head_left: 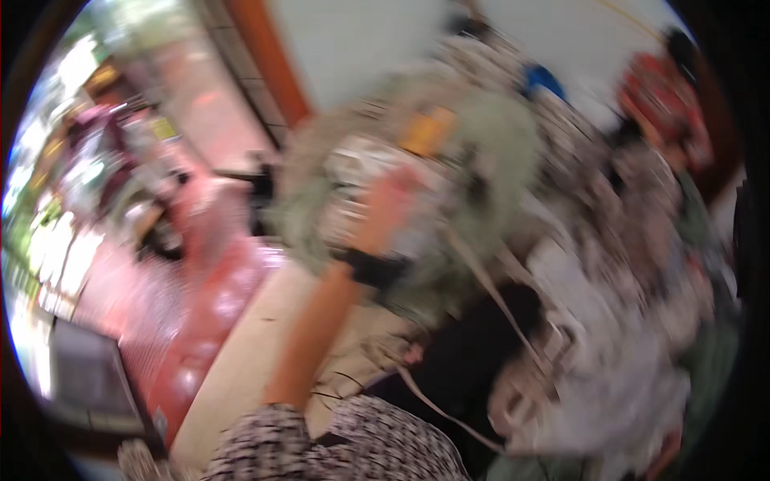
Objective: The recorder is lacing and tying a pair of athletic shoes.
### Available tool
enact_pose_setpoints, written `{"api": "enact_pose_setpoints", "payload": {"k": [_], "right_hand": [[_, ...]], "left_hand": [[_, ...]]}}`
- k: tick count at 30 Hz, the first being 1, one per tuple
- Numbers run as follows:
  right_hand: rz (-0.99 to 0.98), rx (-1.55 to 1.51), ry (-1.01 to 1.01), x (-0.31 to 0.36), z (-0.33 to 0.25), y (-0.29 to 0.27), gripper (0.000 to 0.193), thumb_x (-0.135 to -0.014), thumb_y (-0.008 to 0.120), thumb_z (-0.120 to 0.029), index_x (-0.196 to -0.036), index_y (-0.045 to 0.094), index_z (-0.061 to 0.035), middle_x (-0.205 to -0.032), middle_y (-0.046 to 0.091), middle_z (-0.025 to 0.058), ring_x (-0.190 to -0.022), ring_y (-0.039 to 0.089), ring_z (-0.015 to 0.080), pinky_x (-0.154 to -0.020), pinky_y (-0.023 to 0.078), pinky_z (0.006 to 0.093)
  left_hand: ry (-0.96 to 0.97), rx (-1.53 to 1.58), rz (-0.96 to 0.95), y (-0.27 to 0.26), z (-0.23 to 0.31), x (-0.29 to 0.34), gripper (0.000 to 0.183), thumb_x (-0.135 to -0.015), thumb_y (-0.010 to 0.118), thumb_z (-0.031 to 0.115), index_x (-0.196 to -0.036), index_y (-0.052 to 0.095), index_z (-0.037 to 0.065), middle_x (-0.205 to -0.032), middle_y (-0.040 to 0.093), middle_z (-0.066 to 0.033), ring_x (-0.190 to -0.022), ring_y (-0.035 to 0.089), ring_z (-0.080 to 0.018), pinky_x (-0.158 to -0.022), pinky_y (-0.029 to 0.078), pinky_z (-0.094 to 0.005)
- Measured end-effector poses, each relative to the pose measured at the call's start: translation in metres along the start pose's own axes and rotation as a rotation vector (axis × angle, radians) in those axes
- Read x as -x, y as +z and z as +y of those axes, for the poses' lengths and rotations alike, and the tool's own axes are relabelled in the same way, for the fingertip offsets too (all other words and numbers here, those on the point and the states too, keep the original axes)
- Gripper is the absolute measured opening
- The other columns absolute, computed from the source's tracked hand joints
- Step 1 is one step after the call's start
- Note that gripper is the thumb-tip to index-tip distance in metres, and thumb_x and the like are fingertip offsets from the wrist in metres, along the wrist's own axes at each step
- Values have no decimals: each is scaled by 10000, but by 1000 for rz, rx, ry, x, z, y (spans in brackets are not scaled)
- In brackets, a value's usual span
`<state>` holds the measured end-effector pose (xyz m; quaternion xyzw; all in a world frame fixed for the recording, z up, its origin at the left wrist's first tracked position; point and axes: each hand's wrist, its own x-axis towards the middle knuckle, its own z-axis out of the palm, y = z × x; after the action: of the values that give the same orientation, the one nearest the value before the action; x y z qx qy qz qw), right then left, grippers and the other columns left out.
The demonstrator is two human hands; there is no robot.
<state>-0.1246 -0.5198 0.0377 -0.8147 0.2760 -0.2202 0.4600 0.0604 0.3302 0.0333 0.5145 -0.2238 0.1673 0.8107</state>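
My left hand (pixel 393 196), with a dark band on its wrist, reaches forward onto a pale, shiny bundle (pixel 353 172) at the centre. Motion smears its fingers, so their grip cannot be made out. Around the bundle lies a heap of grey-green cloth (pixel 505 136), with an orange-yellow patch (pixel 429 132) just beyond the hand. My right hand cannot be made out; a skin-coloured sliver (pixel 666 455) shows at the lower right beside whitish cloth (pixel 609 393).
Rumpled grey-brown cloth (pixel 577 160) is piled to the right, with a red patterned item (pixel 666 108) behind. Pale cords (pixel 497 293) cross a black area (pixel 473 353). On the left are a reddish floor (pixel 192 321), a dark-framed panel (pixel 88 377) and assorted clutter near an orange door frame (pixel 273 56).
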Motion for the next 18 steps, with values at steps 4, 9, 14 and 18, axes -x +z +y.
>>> {"api": "enact_pose_setpoints", "payload": {"k": [4, 9, 14, 18], "right_hand": [[30, -167, 13, -21, 46, -44, 353, -811, 566, -129, -1113, 558, 52, -893, 589, 3, -749, 546, 95, -646, 440, 195], [254, -2, 13, -44, 29, -71, 437, -748, 633, -160, -1138, 556, 20, -832, 604, 9, -682, 545, 78, -582, 426, 192], [245, 239, 91, -77, 10, -105, 439, -743, 640, -161, -1135, 558, 17, -783, 606, 13, -625, 543, 87, -536, 417, 202], [344, 356, 187, -103, 10, -141, 391, -763, 622, -169, -1118, 580, -8, -769, 611, 9, -619, 541, 90, -536, 410, 209]], "left_hand": [[-134, -738, 120, -44, 16, 9, 321, -897, 448, 84, -1198, 479, -22, -1179, 544, -111, -1059, 527, -176, -940, 404, -305], [-388, -171, 496, -173, 31, -46, 213, -881, 502, 60, -1044, 521, -75, -971, 581, -150, -889, 565, -210, -864, 456, -335], [-339, -294, 733, -283, 80, -77, 249, -879, 526, 65, -1046, 488, -115, -979, 560, -183, -928, 583, -273, -863, 506, -346], [-251, -612, 815, -294, 118, -92, 244, -868, 535, 64, -1038, 508, -108, -978, 562, -159, -858, 615, -254, -804, 539, -321]]}}
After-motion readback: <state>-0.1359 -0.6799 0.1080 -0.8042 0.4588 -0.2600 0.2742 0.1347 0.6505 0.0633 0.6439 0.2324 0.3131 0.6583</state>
